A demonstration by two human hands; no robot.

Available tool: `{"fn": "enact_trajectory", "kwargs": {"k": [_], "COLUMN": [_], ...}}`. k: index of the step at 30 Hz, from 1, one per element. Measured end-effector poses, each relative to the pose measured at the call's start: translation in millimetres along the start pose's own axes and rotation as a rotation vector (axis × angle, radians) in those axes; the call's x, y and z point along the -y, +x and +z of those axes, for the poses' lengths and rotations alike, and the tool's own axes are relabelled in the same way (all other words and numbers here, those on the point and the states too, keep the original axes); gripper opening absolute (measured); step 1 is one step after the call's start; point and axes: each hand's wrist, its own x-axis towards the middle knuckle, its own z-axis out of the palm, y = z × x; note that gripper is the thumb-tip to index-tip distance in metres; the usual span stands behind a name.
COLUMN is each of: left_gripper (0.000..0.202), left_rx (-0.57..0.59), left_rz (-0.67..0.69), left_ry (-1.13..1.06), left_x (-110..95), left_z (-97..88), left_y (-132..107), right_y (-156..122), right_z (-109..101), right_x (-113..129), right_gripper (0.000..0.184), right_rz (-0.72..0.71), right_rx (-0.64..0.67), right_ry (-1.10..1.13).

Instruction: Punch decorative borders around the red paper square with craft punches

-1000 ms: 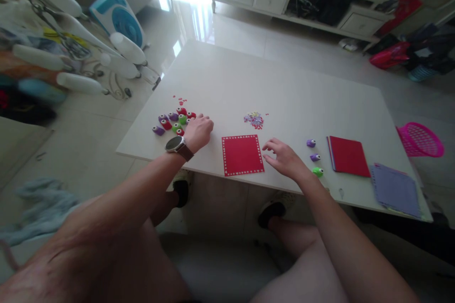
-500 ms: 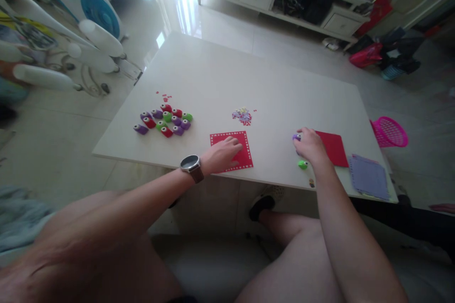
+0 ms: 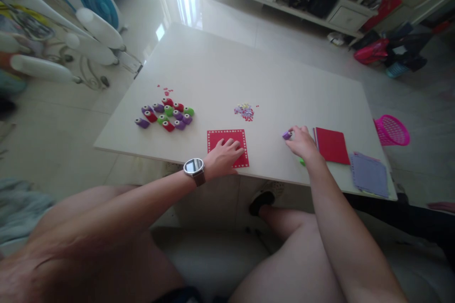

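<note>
My left hand (image 3: 224,154) lies with fingers spread on a red square of paper (image 3: 217,138), whose edges carry a row of small pale cut-outs. To the right, my right hand (image 3: 302,143) pinches a small purple craft punch (image 3: 286,135) at the table surface. A green craft punch (image 3: 302,162) shows partly from under that hand. Past the hand lies a stack of red paper (image 3: 333,146). At the left stand several red, green and purple craft punches (image 3: 168,111) in a cluster. Tiny cut paper bits (image 3: 245,111) form a pile beyond the red square.
Everything lies on a white table (image 3: 270,66). Punched lilac sheets (image 3: 369,174) sit at its right end, and red paper bits (image 3: 167,91) lie behind the punch cluster. A pink basket (image 3: 392,130) stands beyond the right edge. A co-worker's dark-clothed leg (image 3: 391,213) shows at right.
My right hand has moved slightly left with the purple punch, away from the red stack, and now covers most of the green punch. My left hand stays on the red square. The view has shifted slightly.
</note>
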Motion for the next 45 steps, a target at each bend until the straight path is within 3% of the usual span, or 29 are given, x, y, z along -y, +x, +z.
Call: {"fn": "enact_trajectory", "kwargs": {"k": [3, 8, 13, 21, 35, 45], "left_gripper": [0.048, 0.04, 0.024, 0.019, 0.017, 0.018], "left_rx": [0.022, 0.022, 0.029, 0.026, -0.014, -0.036], "left_rz": [0.005, 0.017, 0.017, -0.051, -0.053, -0.038], "left_ry": [-0.004, -0.043, -0.112, -0.296, -0.289, -0.268], "left_x": [-2, -4, -5, -4, -4, -4], "left_z": [-0.3, 2.6, 0.2, -6.6, -4.1, -0.4], "left_y": [-1, -3, -4, 2, 6, 7], "right_y": [3, 1, -10, -24, -34, -42], "right_z": [2, 11, 15, 12, 12, 4], "right_x": [4, 18, 35, 46, 57, 68], "right_gripper": [0.03, 0.005, 0.014, 0.021, 0.021, 0.025], "right_rz": [-0.019, -0.258, -0.443, -0.48, -0.607, -0.594], "right_rx": [-0.004, 0.069, 0.173, 0.268, 0.4, 0.428], "right_ry": [0.019, 0.126, 0.246, 0.311, 0.499, 0.614]}}
